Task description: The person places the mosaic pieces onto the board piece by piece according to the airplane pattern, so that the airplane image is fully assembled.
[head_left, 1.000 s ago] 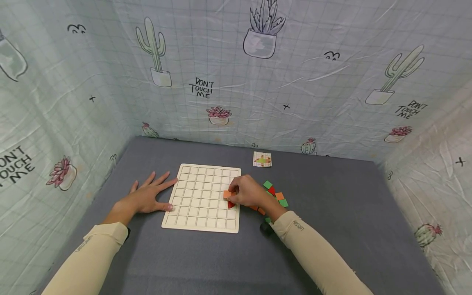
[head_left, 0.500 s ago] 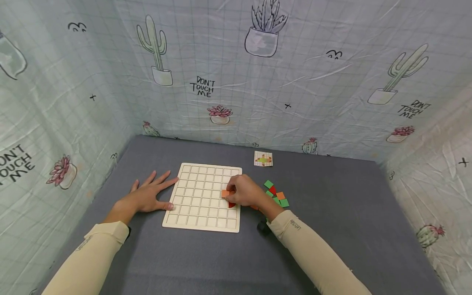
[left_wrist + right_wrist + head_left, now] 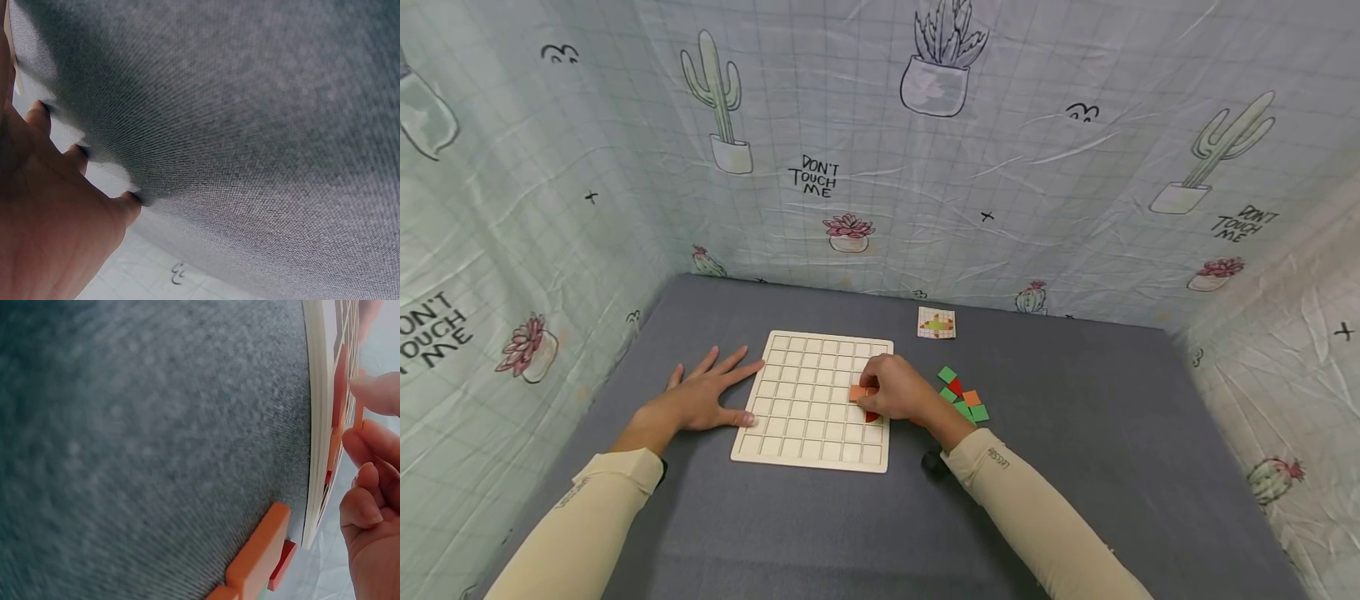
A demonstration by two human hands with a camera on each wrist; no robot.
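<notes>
A pale board with a square grid (image 3: 797,408) lies on the table. At its left edge my left hand (image 3: 706,400) rests with fingers spread, thumb and index finger touching the rim. In the left wrist view, fingertips of that hand (image 3: 69,187) press on the grey cloth. Over the right side of the board, my right hand (image 3: 897,387) pinches an orange square tile (image 3: 856,392) between thumb and index finger. Beneath that hand, a red piece (image 3: 872,417) sits on the board. The right wrist view shows another orange tile (image 3: 335,447) on the board beside the red piece.
Loose green tiles (image 3: 962,407), a red piece (image 3: 955,387) and an orange tile (image 3: 972,397) lie right of the board. Behind them is a small pattern card (image 3: 936,322). A dark round object (image 3: 934,464) shows by the right wrist. Printed cloth walls surround the table.
My right hand has shifted slightly left over the board with the orange tile between its fingers. The left hand has stayed at the board's left edge.
</notes>
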